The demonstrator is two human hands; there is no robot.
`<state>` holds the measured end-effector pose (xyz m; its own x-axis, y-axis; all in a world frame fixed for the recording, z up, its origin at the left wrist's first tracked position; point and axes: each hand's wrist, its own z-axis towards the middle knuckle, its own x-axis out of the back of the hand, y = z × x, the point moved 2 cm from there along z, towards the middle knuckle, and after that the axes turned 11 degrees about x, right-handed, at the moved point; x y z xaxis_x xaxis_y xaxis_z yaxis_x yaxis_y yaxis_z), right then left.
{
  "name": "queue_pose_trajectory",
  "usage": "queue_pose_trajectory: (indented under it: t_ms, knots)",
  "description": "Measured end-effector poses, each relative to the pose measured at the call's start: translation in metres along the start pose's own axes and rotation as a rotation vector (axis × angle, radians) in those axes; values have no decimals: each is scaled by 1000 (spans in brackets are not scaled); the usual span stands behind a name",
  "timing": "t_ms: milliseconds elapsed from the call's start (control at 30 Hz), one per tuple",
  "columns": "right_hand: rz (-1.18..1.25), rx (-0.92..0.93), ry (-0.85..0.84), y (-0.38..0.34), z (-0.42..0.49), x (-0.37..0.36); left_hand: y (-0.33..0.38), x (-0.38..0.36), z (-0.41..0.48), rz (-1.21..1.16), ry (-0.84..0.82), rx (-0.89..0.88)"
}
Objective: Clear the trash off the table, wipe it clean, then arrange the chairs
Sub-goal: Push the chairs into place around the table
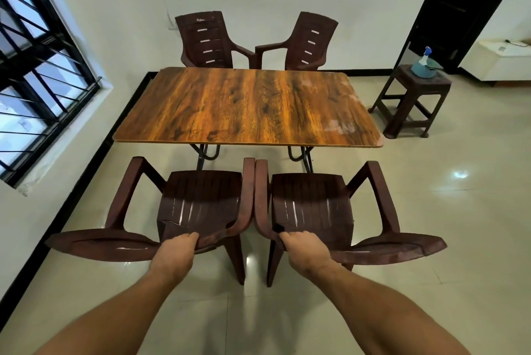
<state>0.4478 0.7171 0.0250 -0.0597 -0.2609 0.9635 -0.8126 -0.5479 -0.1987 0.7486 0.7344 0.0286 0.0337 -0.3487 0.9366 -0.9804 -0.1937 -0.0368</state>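
Left hand [178, 248] is curled over the top of the left chair [201, 199] backrest; right hand [304, 248] is clenched likewise on the right chair [311, 202]. Both chairs are gripped from behind at the backrest tops, presumably so that they can be pushed in together and kept square to the table [247, 107]. Inner armrests lie touching or just beside each other; which cannot be told. Seats stand just short of the near table edge, not yet tucked under. No trash is seen on the tabletop; pale worn patches are noted at its right. Far-left chair [204, 38] and far-right chair [311, 38] are set at the far edge, angled toward each other. Step judged: chair arranging, late in the task. A stool [413, 98] with a spray bottle [425, 57] stands well apart, right.
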Motion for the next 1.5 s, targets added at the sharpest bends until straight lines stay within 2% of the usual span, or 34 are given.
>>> queue_pose_trajectory:
  t_ms: [200,300,433,500,567,633,733,833,1267,1500]
  knots:
    - [-42,4,24,9,8,18,10,5,-8,86,15,-18]
    - [-11,9,19,7,1,7,40,12,-21,65,58,-175]
    - [30,-6,37,9,-16,1,120,18,-32,-31,121,-462]
    - [7,-41,-1,24,-30,8,161,16,-39,-87,90,-534]
    - [-28,-121,-72,52,-60,12,198,7,-45,-24,44,-561]
    - [-62,-225,-92,89,-102,8,226,-3,-48,115,38,-516]
    - [-90,-508,36,134,-159,1,253,-6,-51,238,73,-449]
    - [-18,-694,85,140,-159,1,259,-2,-49,256,75,-449]
    - [72,-679,73,154,-122,6,253,16,-28,257,54,-438]
    - [3,-666,31,150,-127,11,251,14,-28,253,28,-453]
